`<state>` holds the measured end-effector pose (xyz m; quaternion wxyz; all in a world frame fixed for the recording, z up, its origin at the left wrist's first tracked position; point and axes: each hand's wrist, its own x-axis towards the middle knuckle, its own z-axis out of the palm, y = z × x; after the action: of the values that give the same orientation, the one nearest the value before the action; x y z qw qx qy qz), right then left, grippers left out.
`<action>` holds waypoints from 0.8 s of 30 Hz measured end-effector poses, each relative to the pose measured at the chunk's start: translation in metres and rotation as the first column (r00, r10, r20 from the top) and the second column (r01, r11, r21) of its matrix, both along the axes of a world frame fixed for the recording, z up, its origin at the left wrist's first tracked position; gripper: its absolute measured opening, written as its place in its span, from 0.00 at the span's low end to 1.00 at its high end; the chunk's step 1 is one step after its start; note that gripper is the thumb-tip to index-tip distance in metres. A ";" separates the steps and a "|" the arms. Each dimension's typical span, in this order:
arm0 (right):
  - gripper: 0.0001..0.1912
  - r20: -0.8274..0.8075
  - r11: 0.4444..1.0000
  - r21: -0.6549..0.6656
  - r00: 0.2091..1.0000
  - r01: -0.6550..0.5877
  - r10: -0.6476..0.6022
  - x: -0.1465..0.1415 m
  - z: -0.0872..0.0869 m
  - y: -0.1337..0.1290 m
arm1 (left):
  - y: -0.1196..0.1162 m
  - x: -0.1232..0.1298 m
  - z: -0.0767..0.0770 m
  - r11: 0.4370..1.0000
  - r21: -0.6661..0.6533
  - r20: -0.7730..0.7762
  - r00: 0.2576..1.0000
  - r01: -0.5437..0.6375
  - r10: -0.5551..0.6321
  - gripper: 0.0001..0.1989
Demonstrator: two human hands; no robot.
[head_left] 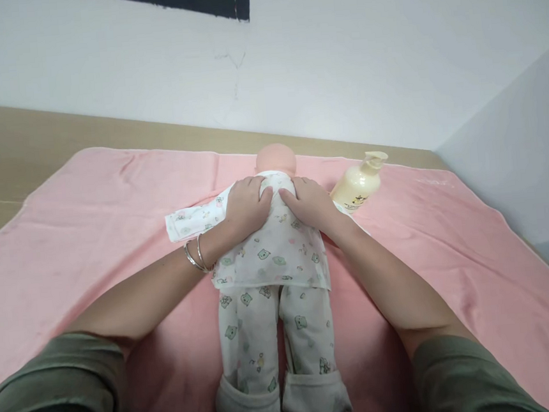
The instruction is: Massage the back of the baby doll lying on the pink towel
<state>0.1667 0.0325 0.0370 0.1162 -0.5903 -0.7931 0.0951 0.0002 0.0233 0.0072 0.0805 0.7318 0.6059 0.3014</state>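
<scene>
One camera, worn on the person's head, gives the single view. It looks forward and down from the doll's (283, 250) foot end, so the trouser cuffs (251, 403) lie close to the bottom edge and the head (276, 157) farther off. The sleeves (62, 385) come in large at both lower corners (they are among the nearest things to the lens), and the forearms lead the eye inward to the left hand (246, 207) and right hand (311, 203), near mid-frame. Beyond, the view takes in the worktop's (4, 146) far edge, slanting down rightward, and the wall (362, 57) across the top.
</scene>
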 end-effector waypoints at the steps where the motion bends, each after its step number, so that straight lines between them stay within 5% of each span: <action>1: 0.26 -0.001 1.000 0.000 1.000 0.004 -0.004 0.000 0.000 0.000 | 0.000 0.000 0.000 1.000 0.002 0.002 1.000 -0.002 0.002 0.23; 9: 0.27 -0.005 1.000 0.015 1.000 -0.010 0.010 0.000 -0.002 0.000 | 0.001 -0.002 0.002 1.000 -0.026 -0.025 1.000 0.014 -0.014 0.25; 17: 0.22 -0.048 0.998 -0.044 0.998 -0.047 0.045 0.006 0.011 0.001 | -0.036 0.015 0.008 0.994 0.080 -0.197 0.979 0.070 -0.053 0.24; 24: 0.29 0.145 0.955 0.232 0.977 -0.185 0.154 -0.024 -0.006 -0.057 | -0.007 -0.002 0.015 0.993 -0.079 -0.040 0.995 0.083 -0.086 0.17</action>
<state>0.1430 -0.0244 0.0308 0.1293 -0.5059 -0.8523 -0.0311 -0.0018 0.0167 0.0226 0.1083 0.7596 0.5870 0.2583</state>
